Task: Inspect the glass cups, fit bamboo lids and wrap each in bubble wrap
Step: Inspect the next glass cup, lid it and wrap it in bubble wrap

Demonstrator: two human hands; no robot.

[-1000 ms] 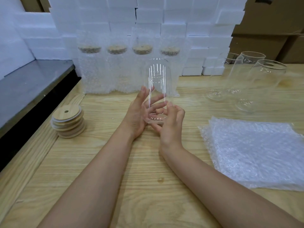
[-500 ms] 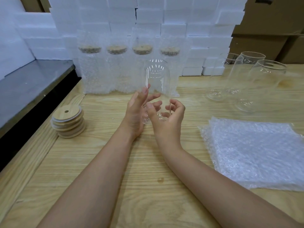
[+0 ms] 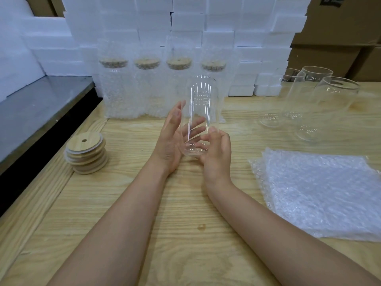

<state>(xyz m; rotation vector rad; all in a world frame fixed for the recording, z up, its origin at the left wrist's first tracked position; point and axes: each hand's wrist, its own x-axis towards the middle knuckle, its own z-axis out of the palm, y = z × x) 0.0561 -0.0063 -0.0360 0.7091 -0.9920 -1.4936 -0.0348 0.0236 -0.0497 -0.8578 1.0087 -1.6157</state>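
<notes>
One glass cup: left hand flat against, right hand curled round.

No text, label, brand or number can be read. A dark printed mark is seen on the cardboard box at the upper right, but it is cut off by the frame edge and cannot be made out.

White foam blocks stacked behind wooden table, cardboard boxes right
</notes>
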